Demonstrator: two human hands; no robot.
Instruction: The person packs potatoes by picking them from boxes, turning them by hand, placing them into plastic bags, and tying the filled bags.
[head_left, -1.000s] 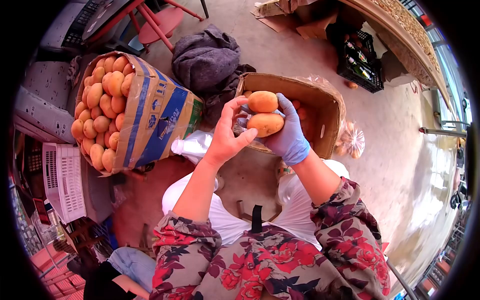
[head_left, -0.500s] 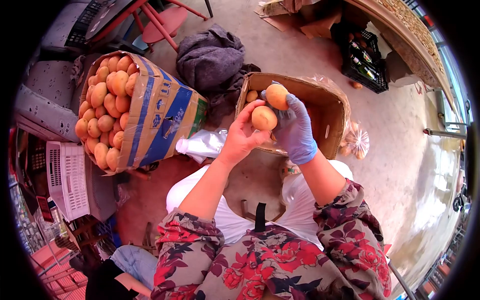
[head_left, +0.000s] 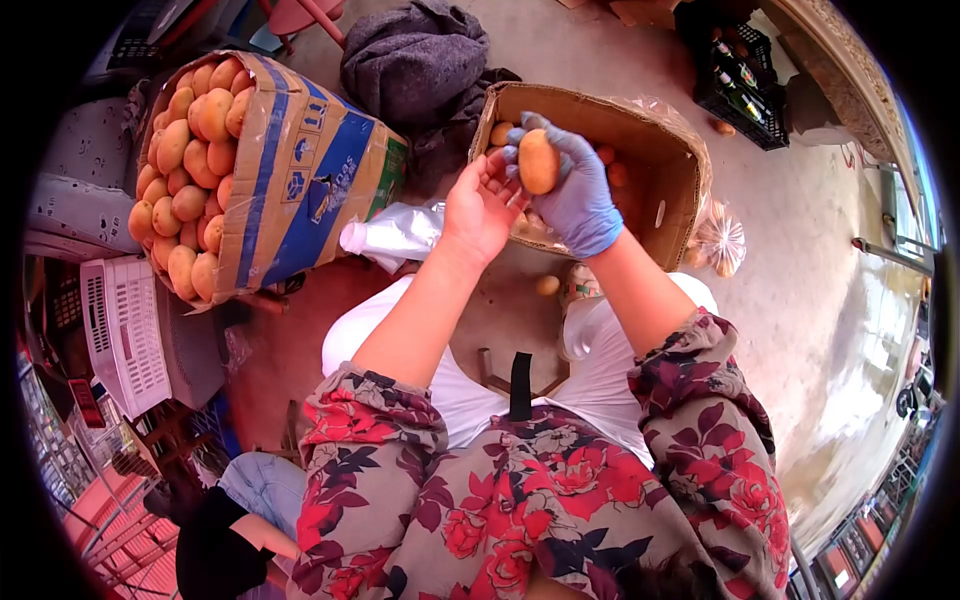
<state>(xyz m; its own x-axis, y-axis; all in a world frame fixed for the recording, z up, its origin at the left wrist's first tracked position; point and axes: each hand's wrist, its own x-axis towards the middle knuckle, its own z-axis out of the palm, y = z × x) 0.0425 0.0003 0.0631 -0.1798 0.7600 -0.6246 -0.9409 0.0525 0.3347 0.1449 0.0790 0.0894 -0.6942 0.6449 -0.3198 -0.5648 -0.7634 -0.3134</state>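
In my gloved right hand [head_left: 583, 192] is an oblong, orange-yellow potato [head_left: 539, 162], smooth with a few dark specks. The fingers close around it above the near left side of an open cardboard box [head_left: 680, 190]. Bare and palm up, my left hand [head_left: 482, 208] is just to its left, fingers loosely spread with nothing seen in them; its fingertips meet or nearly meet the blue glove. Inside the box a few similar potatoes [head_left: 500, 134] show, partly hidden by my hands. Another potato [head_left: 547, 285] appears below the box, near my shoe.
A tilted carton [head_left: 300, 200] heaped with similar potatoes [head_left: 190, 160] stands at left. Beside it are a silvery plastic wrapper [head_left: 400, 235], dark cloth [head_left: 415, 65] and a white crate [head_left: 135, 330]. A black crate with bottles [head_left: 745, 90] stands upper right. Another person [head_left: 230, 540] sits lower left.
The potato in my left hand has left it, and that hand has opened. My right hand has turned its potato upright. One potato now shows below the box. The view has shifted slightly.
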